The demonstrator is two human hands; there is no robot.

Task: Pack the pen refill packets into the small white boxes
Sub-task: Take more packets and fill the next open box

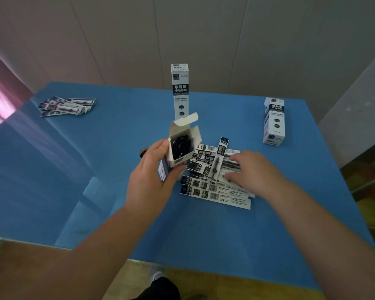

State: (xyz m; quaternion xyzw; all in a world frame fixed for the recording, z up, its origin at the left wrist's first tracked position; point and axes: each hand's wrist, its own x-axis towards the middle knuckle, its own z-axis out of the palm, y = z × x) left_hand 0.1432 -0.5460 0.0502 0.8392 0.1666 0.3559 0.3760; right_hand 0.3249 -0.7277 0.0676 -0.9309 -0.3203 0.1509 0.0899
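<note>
My left hand (152, 174) grips a small white box (183, 146) with its top flap open, held just above the blue table; dark packet ends show inside it. To its right lies a pile of black-and-white pen refill packets (212, 187). My right hand (253, 169) rests on that pile with its fingers bent over the packets; one packet (220, 154) sticks up at an angle beside the fingertips. I cannot tell whether the fingers pinch a packet.
A tall shut white box (180, 89) stands upright behind the open one. Another white box (274, 122) stands at the table's right edge. A second small heap of packets (67, 106) lies far left on the blue table (95, 159).
</note>
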